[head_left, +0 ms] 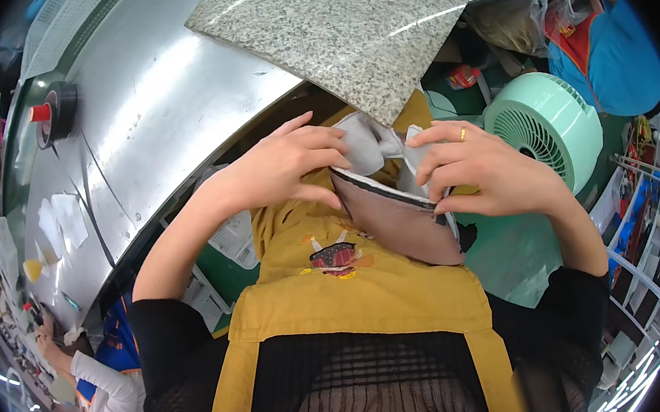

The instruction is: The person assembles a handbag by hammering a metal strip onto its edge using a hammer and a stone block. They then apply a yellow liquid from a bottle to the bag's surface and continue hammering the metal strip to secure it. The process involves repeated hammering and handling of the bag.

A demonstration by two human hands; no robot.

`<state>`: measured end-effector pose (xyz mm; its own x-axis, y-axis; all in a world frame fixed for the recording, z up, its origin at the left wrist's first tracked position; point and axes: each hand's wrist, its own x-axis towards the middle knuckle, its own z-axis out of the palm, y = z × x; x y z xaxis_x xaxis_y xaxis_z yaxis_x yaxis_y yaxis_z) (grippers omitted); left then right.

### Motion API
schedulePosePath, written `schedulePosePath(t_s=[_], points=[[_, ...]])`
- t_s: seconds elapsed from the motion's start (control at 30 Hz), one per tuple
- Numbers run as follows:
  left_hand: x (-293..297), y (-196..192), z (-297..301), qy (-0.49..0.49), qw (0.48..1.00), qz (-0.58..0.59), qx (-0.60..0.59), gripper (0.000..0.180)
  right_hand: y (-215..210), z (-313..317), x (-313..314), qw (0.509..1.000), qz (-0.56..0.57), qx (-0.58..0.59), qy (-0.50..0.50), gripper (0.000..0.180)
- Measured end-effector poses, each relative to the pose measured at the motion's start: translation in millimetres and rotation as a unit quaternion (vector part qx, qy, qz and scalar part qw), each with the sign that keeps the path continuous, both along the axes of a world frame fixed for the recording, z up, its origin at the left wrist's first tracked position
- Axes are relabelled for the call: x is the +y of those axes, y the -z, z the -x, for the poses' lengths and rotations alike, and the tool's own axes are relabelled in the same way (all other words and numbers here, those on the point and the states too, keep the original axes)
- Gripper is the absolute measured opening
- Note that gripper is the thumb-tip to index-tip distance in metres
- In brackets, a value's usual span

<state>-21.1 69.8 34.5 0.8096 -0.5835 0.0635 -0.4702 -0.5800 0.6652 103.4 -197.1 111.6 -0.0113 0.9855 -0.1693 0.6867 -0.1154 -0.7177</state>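
Over my lap is a mauve pouch-like piece with a dark edge along its top and white lining pushed up out of the opening. My left hand pinches its left end, with the thumb below the edge and the fingers over the lining. At the other end, my right hand grips the dark rim between thumb and curled fingers. A small black piece sticks out at the pouch's lower right corner. The fingertips inside the opening are partly hidden. Behind it lies my mustard apron.
A speckled stone slab overhangs the metal table, its corner just beyond the pouch. Black tape with a red core and white scraps lie on the table. A mint-green fan stands at right. Another person sits at lower left.
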Motion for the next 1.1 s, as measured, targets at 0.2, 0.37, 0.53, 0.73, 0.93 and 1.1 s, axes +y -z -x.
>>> schedulePosePath(t_s=[0.2,0.37,0.53,0.73,0.93,1.1], points=[[-16.3,-11.7,-4.5,0.040,0.998,0.053,-0.018,0.030,3.2,-23.8,-19.0,0.992,0.113,-0.024,0.048,0.011],[-45.6,-47.4,-32.3,-0.072,0.920,0.294,0.250,0.025,-19.3,-39.7,-12.2,0.980,-0.062,-0.050,0.183,0.023],[-35.3,-66.3,-76.9,-0.248,0.705,0.571,0.340,0.032,-77.8,-30.7,-10.1,0.859,-0.279,-0.056,0.425,0.019],[18.8,-21.6,-120.2,-0.285,0.572,0.679,0.360,0.035,-35.5,-16.8,17.8,0.871,-0.280,-0.144,0.378,0.018],[32.6,15.4,-112.8,-0.271,0.537,0.714,0.359,0.035,0.1,-15.8,64.2,0.880,-0.278,-0.257,0.286,0.029],[40.2,24.0,-117.9,-0.276,0.557,0.701,0.349,0.036,20.2,-16.4,75.2,0.904,-0.210,-0.270,0.257,0.022]])
